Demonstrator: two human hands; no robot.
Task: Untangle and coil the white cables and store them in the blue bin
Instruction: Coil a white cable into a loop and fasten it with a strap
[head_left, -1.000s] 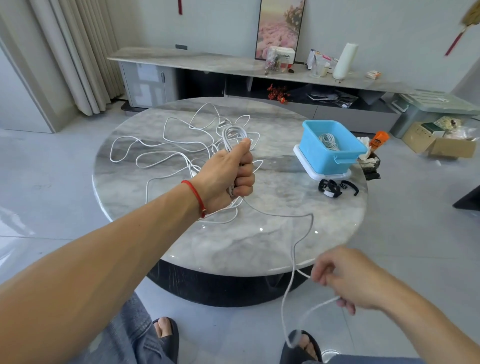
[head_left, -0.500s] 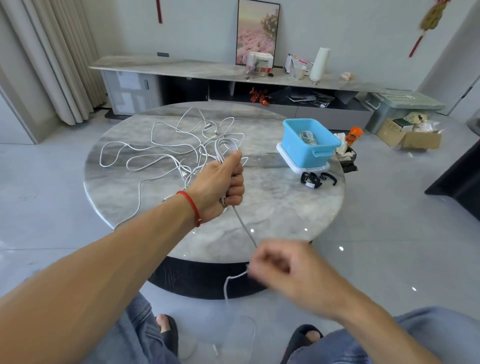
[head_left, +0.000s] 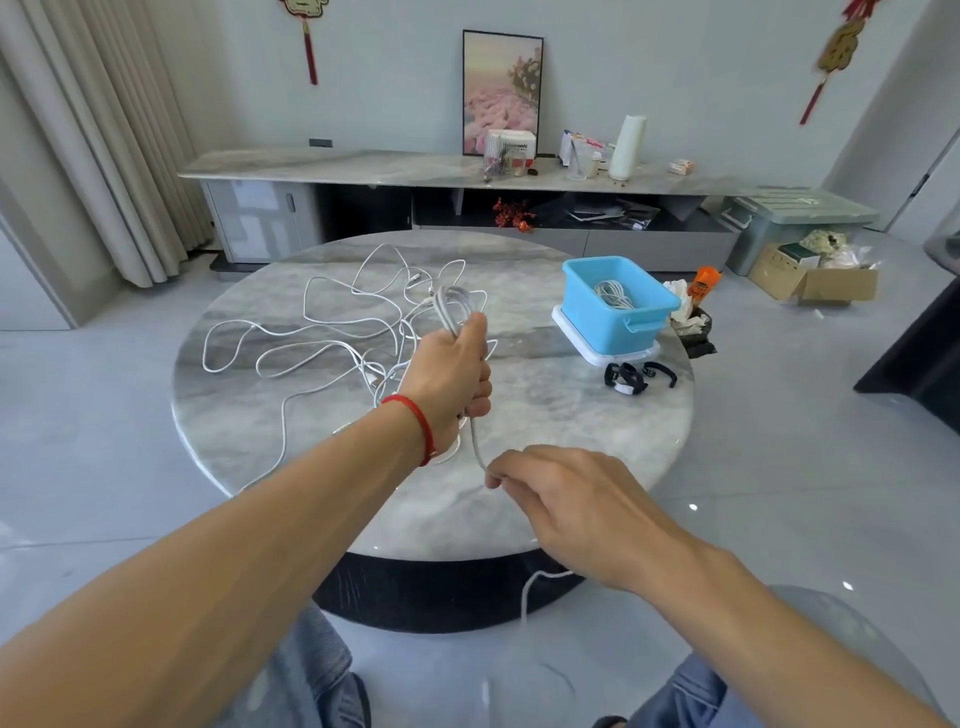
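Observation:
My left hand (head_left: 451, 375), with a red string at the wrist, is closed around a coil of white cable (head_left: 453, 306) whose loops stick up above the fist. The cable's free length runs down from the fist to my right hand (head_left: 571, 506), which pinches it between thumb and fingers, and its tail hangs toward the floor. Several loose white cables (head_left: 322, 332) lie tangled on the round marble table (head_left: 571, 447) behind my left hand. The blue bin (head_left: 615, 306) stands at the table's right on a white lid, with a coiled white cable (head_left: 613, 293) inside.
A black wristband gadget (head_left: 636, 376) lies in front of the bin. A dark cup of tissues and an orange bottle (head_left: 704, 283) sit at the table's right edge. A long low cabinet (head_left: 363, 171) runs along the wall. Cardboard boxes (head_left: 826, 278) lie on the floor at right.
My right hand has come up from below the table's edge to just under my left fist, sliding along the cable. The left hand has kept its hold on the coil.

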